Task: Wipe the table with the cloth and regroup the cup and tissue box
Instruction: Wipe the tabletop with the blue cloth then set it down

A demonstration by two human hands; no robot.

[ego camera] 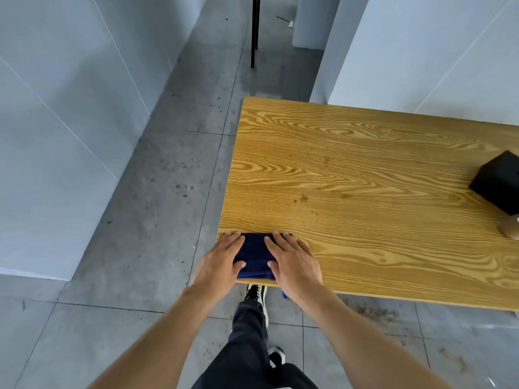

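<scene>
— Head view: we've got left hand point(222, 258) and right hand point(293, 259) flat, fingers spread, pressing the blue cloth point(254, 255) at the table's point(351, 169) near-left corner.
— And far right, we see the black tissue box point(498, 182), cup point(509, 230) beside it.

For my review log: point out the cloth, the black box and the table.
blue cloth point(254, 255), head view, folded middle between the hands
black box point(498, 182), head view, its near side face
wooden table point(351, 169), head view, bare top

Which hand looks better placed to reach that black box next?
Probably the right hand: it lies on the cloth's right side, nearer the black box at the table's far right.
</scene>
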